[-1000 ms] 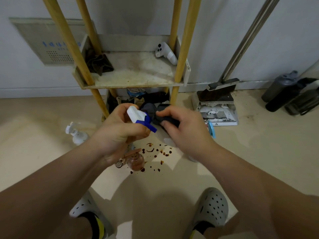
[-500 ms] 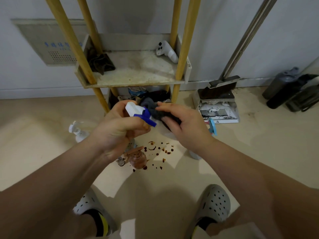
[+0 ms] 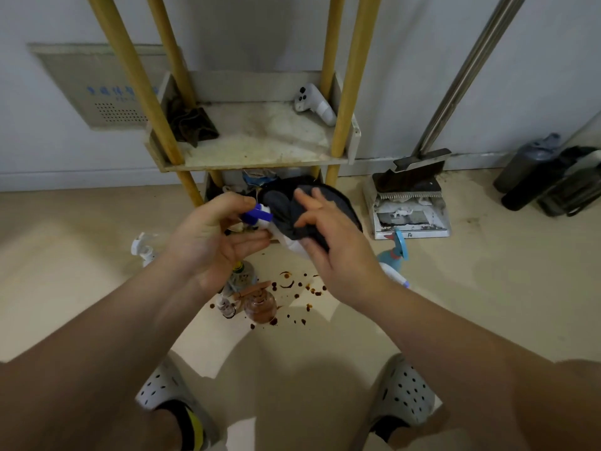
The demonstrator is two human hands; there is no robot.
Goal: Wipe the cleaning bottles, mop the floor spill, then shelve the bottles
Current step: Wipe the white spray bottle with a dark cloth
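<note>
My left hand (image 3: 216,236) holds a white spray bottle (image 3: 260,219) with a blue trigger by its head, palm turned up. My right hand (image 3: 328,242) presses a dark grey cloth (image 3: 286,206) around the bottle's body. Below them a brown spill (image 3: 292,288) dots the beige floor. Beside the spill stand a brown pump bottle (image 3: 260,305), a small clear bottle (image 3: 242,276) and a tiny vial (image 3: 226,307). A white pump bottle (image 3: 143,249) lies to the left, a light-blue spray bottle (image 3: 395,258) to the right. The wooden shelf (image 3: 260,148) stands behind.
The shelf holds a dark rag (image 3: 192,125) and a white controller (image 3: 313,104). A broom and dustpan (image 3: 409,203) lean on the wall at right, with dark flasks (image 3: 533,177) beyond. My two clog shoes (image 3: 403,392) stand near the spill.
The left hand has turned palm up, tipping the spray bottle so its trigger points left. The right hand's fingers have spread while the cloth moved over the bottle's body.
</note>
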